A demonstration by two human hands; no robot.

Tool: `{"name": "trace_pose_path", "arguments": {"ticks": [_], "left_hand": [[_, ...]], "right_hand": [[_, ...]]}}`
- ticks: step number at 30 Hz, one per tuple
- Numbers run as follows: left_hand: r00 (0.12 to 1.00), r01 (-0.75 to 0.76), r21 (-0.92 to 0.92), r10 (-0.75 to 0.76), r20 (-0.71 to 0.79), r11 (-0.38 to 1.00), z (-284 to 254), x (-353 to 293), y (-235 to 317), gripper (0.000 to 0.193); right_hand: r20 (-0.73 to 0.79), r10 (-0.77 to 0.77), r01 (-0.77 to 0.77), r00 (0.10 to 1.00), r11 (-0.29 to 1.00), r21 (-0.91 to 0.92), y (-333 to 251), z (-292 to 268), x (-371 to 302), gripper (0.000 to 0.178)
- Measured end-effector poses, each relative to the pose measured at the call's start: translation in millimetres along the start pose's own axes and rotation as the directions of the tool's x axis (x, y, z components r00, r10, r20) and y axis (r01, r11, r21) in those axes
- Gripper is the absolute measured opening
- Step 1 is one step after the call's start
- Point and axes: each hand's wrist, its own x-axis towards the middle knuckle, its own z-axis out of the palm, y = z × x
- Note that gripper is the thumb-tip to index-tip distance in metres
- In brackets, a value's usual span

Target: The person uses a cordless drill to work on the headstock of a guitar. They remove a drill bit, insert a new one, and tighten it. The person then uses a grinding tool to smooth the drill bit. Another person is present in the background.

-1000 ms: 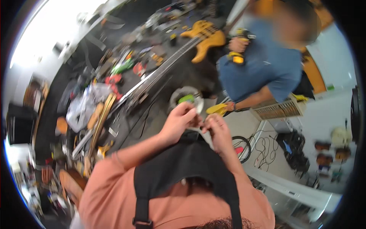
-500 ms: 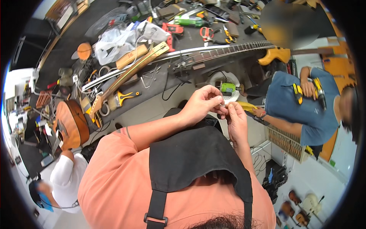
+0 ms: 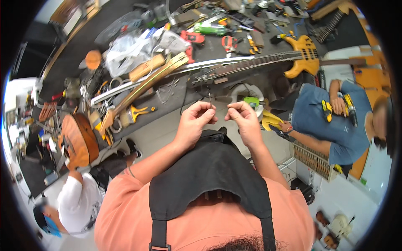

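Note:
My left hand (image 3: pixel 192 124) is raised in front of my black apron (image 3: pixel 205 167), thumb and fingers pinched together. A small, thin piece shows just above its fingertips, too small to name. My right hand (image 3: pixel 247 124) is a short way to the right, also pinched; whatever its fingertips hold is too fine to make out. A gap separates the two hands. Beyond them, a bass guitar (image 3: pixel 307 62) with a light wood body lies along the bench edge, its headstock (image 3: pixel 204 78) nearest my left hand.
The dark bench holds a loose guitar neck (image 3: pixel 140 81), plastic bags (image 3: pixel 127 54), red-handled scissors (image 3: pixel 228 43) and a brush (image 3: pixel 138 112). A green power tool (image 3: pixel 253 102) rests on a white stool (image 3: pixel 240 90). Co-workers stand right, in blue (image 3: pixel 331 113), and left, in white (image 3: pixel 79 201), near an acoustic guitar (image 3: pixel 79 140).
My hands, fingertips together before, have moved apart, the left one toward the left. The blurred dark shape over the bass body is gone, so the body now shows.

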Motion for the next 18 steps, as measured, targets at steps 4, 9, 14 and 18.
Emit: {"name": "trace_pose_path", "arguments": {"ticks": [4, 9, 14, 18], "left_hand": [[0.991, -0.02, 0.063, 0.012, 0.136, 0.998, 22.0, 22.2, -2.7, 0.014], [0.875, 0.003, 0.199, -0.099, 0.475, 0.98, 83.6, 52.2, -14.6, 0.011], [0.606, 0.177, 0.272, -0.322, 0.727, 0.946, 165.8, 58.7, -47.3, 0.009], [0.389, 0.23, 0.454, -0.509, 0.768, 0.861, 219.8, 54.1, -83.6, 0.008]], "right_hand": [[-0.077, 0.019, -0.007, 0.997, 0.989, 0.15, -0.9, -16.0, -23.8, 0.015], [-0.248, -0.006, 0.113, 0.969, 0.899, 0.423, 17.9, -53.3, -81.0, 0.017], [-0.513, -0.269, 0.144, 0.815, 0.952, -0.271, 4.2, -64.8, -146.8, 0.026], [-0.682, -0.375, 0.209, 0.628, 0.925, -0.316, 13.5, -78.7, -187.4, 0.027]]}}
